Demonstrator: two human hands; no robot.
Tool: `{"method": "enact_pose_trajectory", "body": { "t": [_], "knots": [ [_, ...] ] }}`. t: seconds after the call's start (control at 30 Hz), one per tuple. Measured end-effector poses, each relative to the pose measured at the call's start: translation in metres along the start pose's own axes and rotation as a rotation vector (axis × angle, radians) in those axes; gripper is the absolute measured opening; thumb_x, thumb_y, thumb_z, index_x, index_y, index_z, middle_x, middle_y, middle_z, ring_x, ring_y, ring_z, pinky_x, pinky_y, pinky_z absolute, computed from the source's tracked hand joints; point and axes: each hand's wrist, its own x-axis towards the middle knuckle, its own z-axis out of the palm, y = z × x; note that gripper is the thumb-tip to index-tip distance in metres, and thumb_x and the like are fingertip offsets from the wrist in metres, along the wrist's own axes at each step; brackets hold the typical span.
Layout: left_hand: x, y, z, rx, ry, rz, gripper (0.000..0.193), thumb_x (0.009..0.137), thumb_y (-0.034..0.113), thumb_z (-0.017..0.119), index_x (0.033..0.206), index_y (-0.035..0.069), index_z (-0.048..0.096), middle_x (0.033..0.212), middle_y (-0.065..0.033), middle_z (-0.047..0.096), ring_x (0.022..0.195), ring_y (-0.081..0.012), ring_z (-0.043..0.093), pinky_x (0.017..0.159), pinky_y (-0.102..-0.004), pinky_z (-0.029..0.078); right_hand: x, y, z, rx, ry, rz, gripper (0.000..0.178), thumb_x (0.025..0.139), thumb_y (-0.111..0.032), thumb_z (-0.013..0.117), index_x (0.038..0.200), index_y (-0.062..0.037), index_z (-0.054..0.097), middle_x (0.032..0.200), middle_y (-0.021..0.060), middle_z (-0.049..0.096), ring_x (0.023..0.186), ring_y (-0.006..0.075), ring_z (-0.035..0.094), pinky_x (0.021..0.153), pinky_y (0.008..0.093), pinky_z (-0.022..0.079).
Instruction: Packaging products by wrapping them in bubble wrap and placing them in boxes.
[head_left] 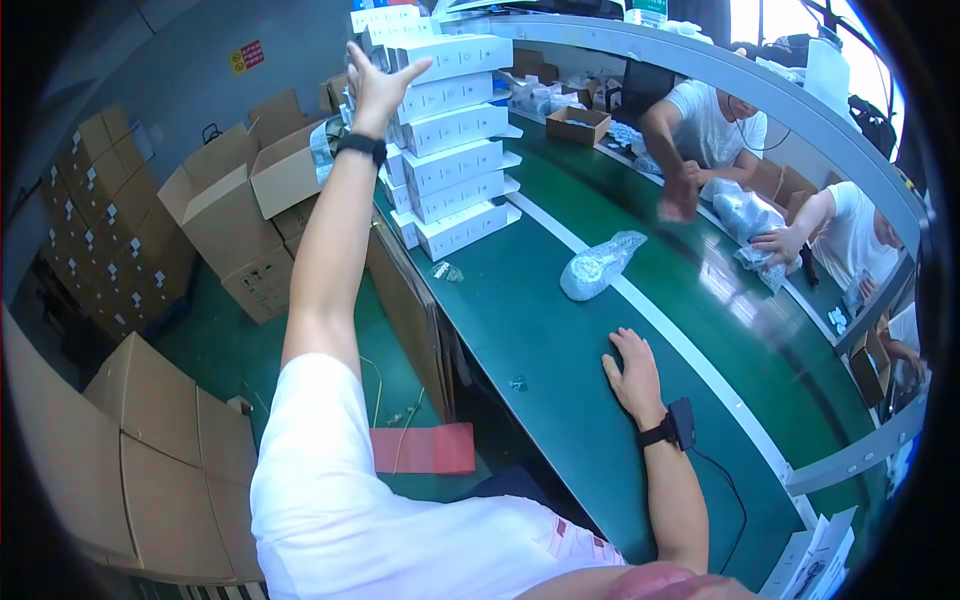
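Note:
My left hand (379, 90) is stretched far forward with thumb and fingers spread, right at the upper part of a tall stack of white boxes (455, 130). Whether its fingertips touch a box I cannot tell. My right hand (634, 376) lies on the green tabletop (540, 350), palm down and fingers extended, holding nothing. Ahead of it rests a bubble-wrapped item (597, 268) with a narrow tail of wrap. A small scrap of clear plastic (447, 271) lies near the foot of the stack.
Open cardboard cartons (225, 190) and flattened cardboard (410, 310) stand left of the table. Closed cartons (160, 460) rise at near left. A grey metal frame (700, 60) arches over the right side. Beyond it, co-workers handle a bubble-wrapped bundle (745, 215) beside a conveyor belt (700, 265).

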Motion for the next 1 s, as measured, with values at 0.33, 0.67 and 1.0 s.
{"method": "enact_pose_trajectory", "body": {
  "t": [0.33, 0.67, 1.0],
  "knots": [
    [0.089, -0.087, 0.032, -0.107, -0.158, 0.028, 0.156, 0.049, 0.079, 0.075, 0.149, -0.005, -0.01, 0.15, -0.0377, 0.012, 0.143, -0.0452, 0.017, 0.116, -0.0485, 0.024, 0.073, -0.07, -0.066, 0.453, 0.226, 0.039, 0.062, 0.081, -0.011, 0.072, 0.138, -0.004, 0.047, 0.127, 0.014, 0.059, 0.107, 0.0223, 0.06, 0.092, 0.0362, 0.048],
    [0.178, -0.144, 0.04, -0.845, -0.507, -0.079, 0.093, 0.08, 0.074, 0.056, 0.141, 0.006, 0.041, 0.101, -0.0087, 0.061, 0.077, -0.0209, 0.056, 0.064, -0.0319, 0.043, 0.263, -0.17, -0.074, 1.104, 0.06, -0.032, 0.094, 0.085, -0.028, 0.072, 0.152, -0.0011, 0.013, 0.142, 0.0215, 0.043, 0.118, 0.0226, 0.055, 0.098, 0.0308, 0.044],
    [0.137, -0.074, 0.049, -0.865, -0.534, 0.105, 0.042, 0.075, 0.033, 0.073, 0.104, 0.002, 0.07, 0.097, -0.0129, 0.069, 0.088, -0.0206, 0.063, 0.075, -0.0337, 0.051, 0.433, -0.211, -0.056, 1.15, -0.122, -0.098, 0.068, 0.094, -0.035, 0.057, 0.147, -0.007, 0.024, 0.154, 0.0218, 0.021, 0.141, 0.0402, 0.021, 0.117, 0.0535, 0.012]
  ]
}}
